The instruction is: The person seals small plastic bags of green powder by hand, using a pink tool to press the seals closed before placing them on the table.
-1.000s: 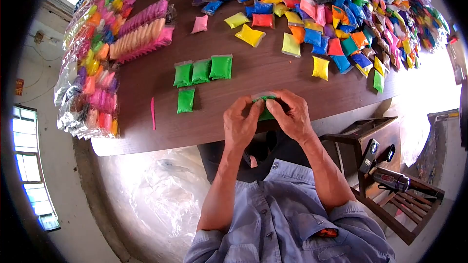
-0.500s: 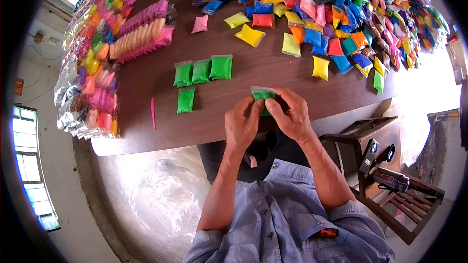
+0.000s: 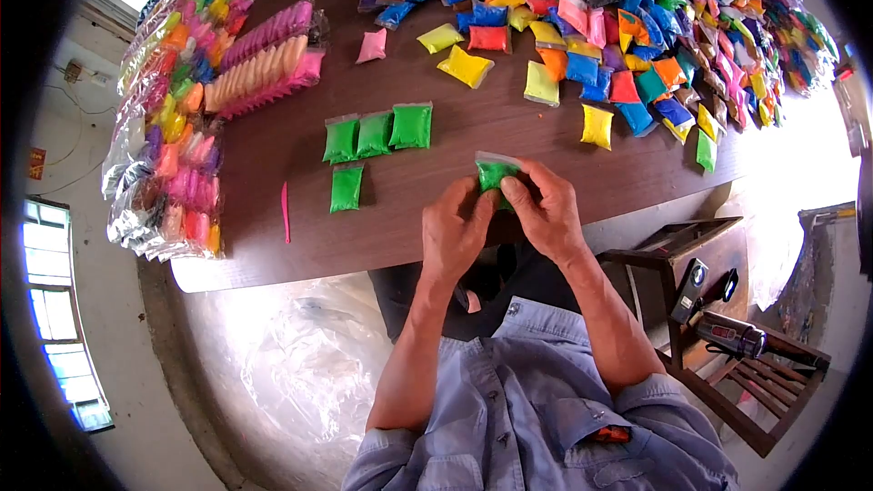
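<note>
Between my two hands, at the table's front edge, is a small clear packet of green clay-like material [image 3: 495, 172]. My left hand [image 3: 455, 225] grips its left side, thumb pressed on the front. From the right, my right hand [image 3: 548, 211] pinches it with the thumb on its face and fingers behind. The packet's clear top strip shows above the thumbs; its lower part is mostly hidden. To the left lie several like green packets, three in a row [image 3: 374, 135] and a single one [image 3: 346, 188] below them. A thin pink stick-like tool [image 3: 285, 212] lies farther left.
A large heap of coloured packets [image 3: 627, 27] covers the table's back right. Bagged rows of packets [image 3: 264, 64] and a long plastic-wrapped stack [image 3: 173, 145] line the left side. A wooden stool [image 3: 727, 327] with devices on it stands at right.
The green packet has tilted slightly and shows more of its green face between my thumbs. My hands have shifted a little; the packets on the table have stayed in place.
</note>
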### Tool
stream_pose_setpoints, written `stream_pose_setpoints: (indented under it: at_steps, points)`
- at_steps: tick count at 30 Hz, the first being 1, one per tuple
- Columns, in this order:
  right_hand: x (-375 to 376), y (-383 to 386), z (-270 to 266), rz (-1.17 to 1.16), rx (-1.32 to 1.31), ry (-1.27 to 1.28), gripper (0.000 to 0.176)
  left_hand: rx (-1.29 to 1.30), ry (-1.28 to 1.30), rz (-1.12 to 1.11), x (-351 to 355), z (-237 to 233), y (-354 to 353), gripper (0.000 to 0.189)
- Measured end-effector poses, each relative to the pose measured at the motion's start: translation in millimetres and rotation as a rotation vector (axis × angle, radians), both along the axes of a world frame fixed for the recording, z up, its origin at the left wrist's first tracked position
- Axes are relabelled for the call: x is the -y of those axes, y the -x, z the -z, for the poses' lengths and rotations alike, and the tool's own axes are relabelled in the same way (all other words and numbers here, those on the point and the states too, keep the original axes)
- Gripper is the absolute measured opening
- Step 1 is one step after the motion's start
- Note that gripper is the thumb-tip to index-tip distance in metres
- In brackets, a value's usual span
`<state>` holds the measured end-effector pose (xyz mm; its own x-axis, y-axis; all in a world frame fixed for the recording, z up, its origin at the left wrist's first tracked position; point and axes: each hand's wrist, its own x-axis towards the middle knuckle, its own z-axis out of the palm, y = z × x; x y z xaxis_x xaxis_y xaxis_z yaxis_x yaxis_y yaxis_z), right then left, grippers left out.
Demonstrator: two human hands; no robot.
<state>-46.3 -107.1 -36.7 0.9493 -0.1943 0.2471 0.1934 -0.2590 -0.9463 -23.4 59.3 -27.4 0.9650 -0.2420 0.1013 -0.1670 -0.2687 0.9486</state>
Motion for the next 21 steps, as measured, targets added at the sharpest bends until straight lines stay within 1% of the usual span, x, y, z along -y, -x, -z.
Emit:
stream_pose_setpoints:
  at_steps: [2, 6, 9, 11, 12, 14, 18, 21]
  points:
    - [0.5, 1.5, -7.9, -0.045, -0.034, 0.013, 0.023, -0.011, -0.021, -0.046, 2.7, -4.0, 0.5, 0.023]
    - [-0.9, 0.3, -3.3, -0.025, -0.034, 0.022, 0.023, -0.041, -0.048, -0.033, -1.0, -2.7, -1.7, 0.026]
    - [-0.3, 0.2, 1.9, -0.01, 0.014, 0.006, 0.023, -0.041, 0.011, -0.03, -0.3, -1.9, -1.3, 0.029]
    - [0.3, 1.5, 1.8, -0.042, 0.01, 0.007, 0.023, -0.093, 0.18, -0.044, 0.2, 1.4, -1.1, 0.03]
    - [0.7, 2.0, 1.7, -0.041, 0.01, 0.008, 0.023, -0.093, 0.18, -0.043, -0.2, -0.1, -1.3, 0.03]
    - [1.4, 2.4, 0.8, -0.066, -0.024, 0.039, 0.02, -0.061, 0.089, -0.043, -1.8, -4.7, -2.2, 0.026]
    - [0.2, 2.7, -5.0, -0.062, -0.03, 0.034, 0.018, -0.054, 0.066, -0.039, -2.8, 0.5, -1.8, 0.022]
    - [-0.8, 2.3, -6.2, -0.037, -0.035, 0.096, 0.018, -0.048, 0.085, -0.06, -1.3, 0.3, -0.9, 0.02]
